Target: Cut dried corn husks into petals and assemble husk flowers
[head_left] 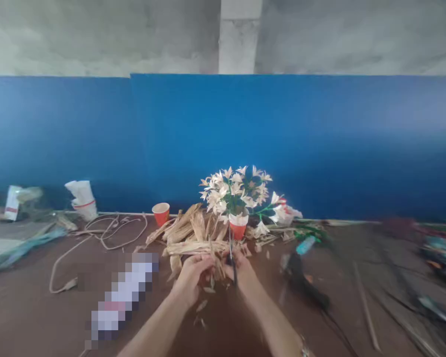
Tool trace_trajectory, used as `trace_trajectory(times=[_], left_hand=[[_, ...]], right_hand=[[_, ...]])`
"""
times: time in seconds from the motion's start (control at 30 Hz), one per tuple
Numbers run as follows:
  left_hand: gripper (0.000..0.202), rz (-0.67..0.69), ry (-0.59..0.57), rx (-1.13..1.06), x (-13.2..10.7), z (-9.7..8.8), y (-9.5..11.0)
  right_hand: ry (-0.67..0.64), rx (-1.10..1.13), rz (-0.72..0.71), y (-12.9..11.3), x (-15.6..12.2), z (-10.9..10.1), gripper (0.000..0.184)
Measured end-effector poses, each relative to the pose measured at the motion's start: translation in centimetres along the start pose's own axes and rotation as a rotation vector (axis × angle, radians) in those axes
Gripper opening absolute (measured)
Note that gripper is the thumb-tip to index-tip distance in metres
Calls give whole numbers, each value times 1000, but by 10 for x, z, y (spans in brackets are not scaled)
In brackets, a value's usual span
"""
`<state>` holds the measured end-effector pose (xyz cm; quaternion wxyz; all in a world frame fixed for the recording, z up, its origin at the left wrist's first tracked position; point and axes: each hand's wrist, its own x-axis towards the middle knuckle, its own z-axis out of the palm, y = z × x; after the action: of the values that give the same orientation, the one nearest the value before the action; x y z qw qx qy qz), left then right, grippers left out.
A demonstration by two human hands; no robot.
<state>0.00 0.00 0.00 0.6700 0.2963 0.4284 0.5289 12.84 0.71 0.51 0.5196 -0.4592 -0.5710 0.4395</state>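
Near the table's middle, my left hand pinches a pale dried corn husk. Close beside it, my right hand is closed around scissors, whose thin blade points upward and whose dark handle is partly hidden by the fingers. Small husk scraps lie below the hands. Just beyond them is a pile of dried corn husks. Behind the husks, white husk-like flowers on green stems stand in a red and white paper cup.
Another paper cup stands left of the pile. A pale cable loops across the left side, near a blurred-out white strip. A dark corded tool lies at right, with a long thin stick beyond. A blue partition borders the back.
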Motion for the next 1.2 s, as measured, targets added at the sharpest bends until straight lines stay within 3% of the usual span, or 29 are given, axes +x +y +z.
trace_trajectory(times=[0.17, 0.37, 0.53, 0.7, 1.03, 1.2], left_hand=[[28, 107, 26, 58, 3, -3, 1], [26, 95, 30, 118, 0, 2, 3], [21, 131, -72, 180, 0, 3, 5], [13, 134, -100, 161, -1, 3, 5], [15, 183, -20, 121, 5, -2, 4], [17, 354, 138, 163, 13, -11, 14]], right_hand=[[-15, 3, 46, 3, -5, -9, 29], [-46, 42, 177, 16, -2, -10, 34], [-105, 183, 324, 0, -7, -16, 34], [-116, 212, 327, -20, -14, -16, 32], [-143, 194, 335, -4, -7, -17, 45], [-188, -5, 318, -9, -7, -23, 37]])
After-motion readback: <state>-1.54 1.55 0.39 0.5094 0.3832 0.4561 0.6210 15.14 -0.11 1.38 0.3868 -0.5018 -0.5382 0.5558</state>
